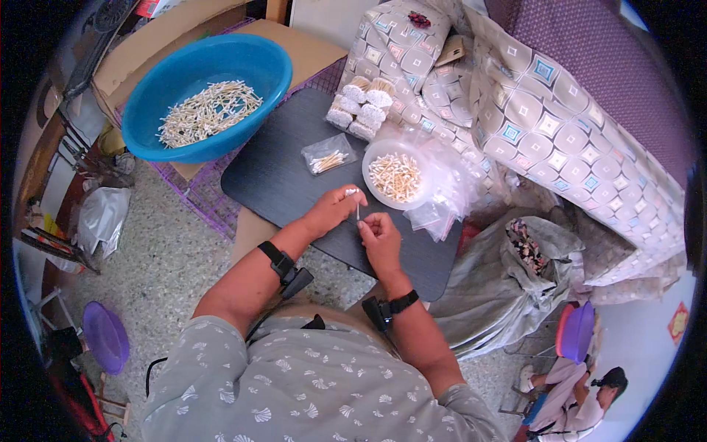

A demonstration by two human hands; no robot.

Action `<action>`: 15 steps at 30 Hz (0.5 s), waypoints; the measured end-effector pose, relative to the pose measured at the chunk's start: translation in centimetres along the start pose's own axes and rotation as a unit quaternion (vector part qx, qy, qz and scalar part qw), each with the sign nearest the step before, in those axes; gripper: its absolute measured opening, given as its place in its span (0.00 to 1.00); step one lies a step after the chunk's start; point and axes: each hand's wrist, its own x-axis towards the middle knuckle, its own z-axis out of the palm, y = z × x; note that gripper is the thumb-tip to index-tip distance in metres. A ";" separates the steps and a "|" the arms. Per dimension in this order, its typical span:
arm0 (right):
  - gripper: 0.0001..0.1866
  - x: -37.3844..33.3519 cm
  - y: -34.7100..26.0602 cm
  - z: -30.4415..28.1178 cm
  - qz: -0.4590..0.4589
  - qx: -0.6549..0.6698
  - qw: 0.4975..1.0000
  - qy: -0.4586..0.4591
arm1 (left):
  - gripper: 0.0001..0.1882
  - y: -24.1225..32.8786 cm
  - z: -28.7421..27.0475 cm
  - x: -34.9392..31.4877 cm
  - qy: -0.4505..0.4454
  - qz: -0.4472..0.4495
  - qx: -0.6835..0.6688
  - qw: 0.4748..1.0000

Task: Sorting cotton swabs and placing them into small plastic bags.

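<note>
Above the dark table's near part, my left hand (333, 212) is closed, with white cotton swab tips (351, 191) showing at its fingers. Close beside it, my right hand (381, 241) is closed in a pinch. A thin pale piece (359, 213) stands between the fingertips of both hands; its kind is too small to tell. Just beyond them sits a round white bowl (366, 177) full of loose cotton swabs (395, 177). To its left lies a clear plastic bag (328, 154) with several swabs inside.
A large blue basin (140, 118) of swabs stands far left. Packed swab bundles (361, 107) lie at the table's (272, 173) far edge. Empty clear bags (445, 184) lie right of the bowl, near a patterned sofa cover (560, 125) and grey sack (486, 302). Another person (574, 405) sits lower right.
</note>
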 end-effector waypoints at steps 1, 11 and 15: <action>0.06 -0.1 -0.1 0.0 0.001 0.008 1.000 -0.002 | 0.13 -0.3 -0.2 0.1 0.007 -0.023 -0.062 0.998; 0.04 1.7 -2.2 -4.2 0.008 0.072 0.997 0.018 | 0.13 0.2 -0.4 -0.4 0.029 -0.023 -0.084 0.996; 0.04 5.9 -2.4 -7.5 -0.128 -0.099 0.985 0.054 | 0.13 0.5 0.4 -0.6 0.042 0.079 0.098 0.991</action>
